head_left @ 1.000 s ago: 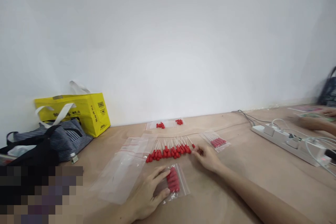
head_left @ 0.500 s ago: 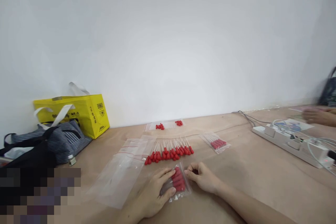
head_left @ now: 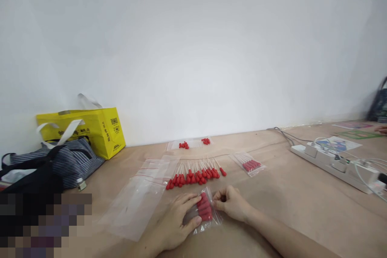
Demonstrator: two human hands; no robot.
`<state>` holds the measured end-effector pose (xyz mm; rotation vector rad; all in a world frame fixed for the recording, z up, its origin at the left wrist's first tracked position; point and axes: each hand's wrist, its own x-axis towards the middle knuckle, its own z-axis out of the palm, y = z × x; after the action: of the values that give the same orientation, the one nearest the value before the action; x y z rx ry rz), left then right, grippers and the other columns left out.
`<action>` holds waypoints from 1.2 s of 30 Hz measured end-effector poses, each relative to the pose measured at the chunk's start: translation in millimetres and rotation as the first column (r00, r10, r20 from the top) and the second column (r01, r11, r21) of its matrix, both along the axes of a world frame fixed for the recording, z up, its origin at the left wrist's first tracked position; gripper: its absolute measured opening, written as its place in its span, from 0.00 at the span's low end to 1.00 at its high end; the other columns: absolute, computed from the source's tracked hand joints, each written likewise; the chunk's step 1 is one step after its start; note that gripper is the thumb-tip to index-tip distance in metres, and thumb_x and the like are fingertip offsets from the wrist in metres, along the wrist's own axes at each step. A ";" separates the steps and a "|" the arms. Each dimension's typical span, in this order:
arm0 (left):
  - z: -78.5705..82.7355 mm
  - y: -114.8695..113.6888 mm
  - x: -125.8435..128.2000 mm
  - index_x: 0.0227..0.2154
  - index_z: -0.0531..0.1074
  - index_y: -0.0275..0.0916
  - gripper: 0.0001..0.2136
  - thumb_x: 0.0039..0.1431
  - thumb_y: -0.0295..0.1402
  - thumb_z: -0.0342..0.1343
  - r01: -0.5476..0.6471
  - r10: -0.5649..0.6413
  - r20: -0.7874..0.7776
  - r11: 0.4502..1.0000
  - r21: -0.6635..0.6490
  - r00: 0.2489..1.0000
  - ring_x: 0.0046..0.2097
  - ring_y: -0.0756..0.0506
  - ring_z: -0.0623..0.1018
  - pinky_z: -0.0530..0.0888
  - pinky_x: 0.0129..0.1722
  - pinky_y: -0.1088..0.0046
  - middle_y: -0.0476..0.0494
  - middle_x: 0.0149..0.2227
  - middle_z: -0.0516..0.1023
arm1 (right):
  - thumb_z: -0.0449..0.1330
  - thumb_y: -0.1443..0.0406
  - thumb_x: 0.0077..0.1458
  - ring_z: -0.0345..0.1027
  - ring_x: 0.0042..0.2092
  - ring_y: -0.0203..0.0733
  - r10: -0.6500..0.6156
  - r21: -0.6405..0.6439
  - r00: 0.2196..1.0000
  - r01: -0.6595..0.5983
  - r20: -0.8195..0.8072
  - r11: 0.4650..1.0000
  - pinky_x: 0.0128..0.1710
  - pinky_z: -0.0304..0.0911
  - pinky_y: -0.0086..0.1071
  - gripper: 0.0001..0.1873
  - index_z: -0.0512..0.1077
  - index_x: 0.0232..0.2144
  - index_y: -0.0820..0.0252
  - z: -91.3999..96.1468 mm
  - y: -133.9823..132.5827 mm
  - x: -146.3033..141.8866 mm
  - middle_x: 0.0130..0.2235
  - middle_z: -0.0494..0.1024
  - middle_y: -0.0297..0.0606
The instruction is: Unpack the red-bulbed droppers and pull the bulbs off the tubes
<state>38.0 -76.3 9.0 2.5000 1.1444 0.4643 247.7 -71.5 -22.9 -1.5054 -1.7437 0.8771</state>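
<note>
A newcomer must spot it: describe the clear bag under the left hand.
From the yellow bag by the wall, go right to the loose red-tipped sticks. Just in front lies the clear bag, red tips inside, with the left hand on it and the right hand at its edge, unlike the filled bag farther right.

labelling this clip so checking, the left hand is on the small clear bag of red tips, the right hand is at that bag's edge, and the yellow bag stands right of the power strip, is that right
The yellow bag is misplaced: the head view shows it left of the power strip. The rest of the statement stands.
</note>
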 end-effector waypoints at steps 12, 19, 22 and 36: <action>7.6 19.4 38.7 0.30 0.74 0.40 0.09 0.52 0.24 0.49 0.128 -0.150 0.144 0.980 0.151 0.978 0.37 0.50 0.71 0.68 0.38 0.76 0.47 0.34 0.70 | 0.56 0.58 0.43 0.59 0.30 0.36 0.001 -0.057 0.990 0.007 0.143 0.998 0.43 0.48 0.35 0.11 0.69 0.20 0.60 3.5 -0.5 -2.7 0.21 0.69 0.28; -5.0 32.7 37.2 0.29 0.74 0.41 0.13 0.59 0.27 0.44 0.268 -0.318 0.018 0.828 0.492 0.948 0.32 0.51 0.71 0.67 0.31 0.78 0.48 0.30 0.74 | 0.54 0.59 0.45 0.58 0.34 0.38 0.045 -0.123 0.999 -0.041 0.029 0.992 0.49 0.40 0.40 0.11 0.68 0.21 0.61 1.6 2.2 -1.1 0.21 0.66 0.28; -12.6 35.7 36.3 0.29 0.72 0.39 0.13 0.59 0.27 0.42 0.290 -0.336 -0.027 0.767 0.572 0.942 0.32 0.51 0.72 0.67 0.31 0.77 0.47 0.31 0.75 | 0.53 0.61 0.45 0.59 0.33 0.37 0.040 -0.121 0.999 -0.039 0.008 0.992 0.49 0.40 0.39 0.09 0.67 0.20 0.61 4.8 1.3 -3.2 0.23 0.68 0.28; -10.1 31.9 36.3 0.27 0.68 0.37 0.10 0.60 0.27 0.43 0.334 -0.282 -0.180 0.756 0.564 0.942 0.31 0.52 0.71 0.67 0.29 0.78 0.50 0.31 0.74 | 0.49 0.65 0.47 0.58 0.28 0.33 -0.001 -0.073 0.981 0.015 0.192 0.997 0.42 0.43 0.35 0.13 0.65 0.15 0.62 10.9 -2.6 -14.9 0.19 0.65 0.26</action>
<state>74.2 -44.3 -1.1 3.1982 0.6360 0.7112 232.8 -74.1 -12.0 -1.6926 -1.8579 0.8229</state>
